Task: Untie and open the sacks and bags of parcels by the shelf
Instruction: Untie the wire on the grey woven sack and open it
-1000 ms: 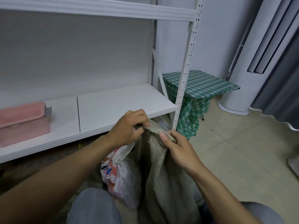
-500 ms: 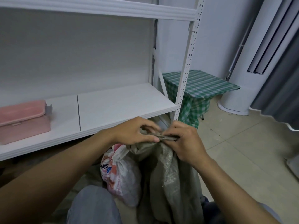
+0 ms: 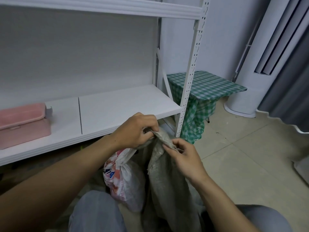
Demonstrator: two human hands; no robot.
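A grey woven sack (image 3: 168, 186) stands between my knees in front of the white shelf (image 3: 117, 111). My left hand (image 3: 135, 129) grips the bunched top of the sack from the left. My right hand (image 3: 185, 156) pinches a loose flap of the same top from the right, a little lower. To the left of the sack leans a white plastic bag (image 3: 123, 180) with red and blue print, its neck tied in a knot just under my left hand. What the sack and bag contain is hidden.
A pink case (image 3: 23, 123) lies on the shelf's left end. A small table with a green checked cloth (image 3: 205, 87) stands right of the shelf post. A white standing unit (image 3: 250, 84) and a grey curtain (image 3: 291, 87) are at the far right. Tiled floor (image 3: 242, 158) lies to the right.
My hands, which met at the sack's top half a second ago, have drawn apart. The right hand has moved down and right, pulling a flap out.
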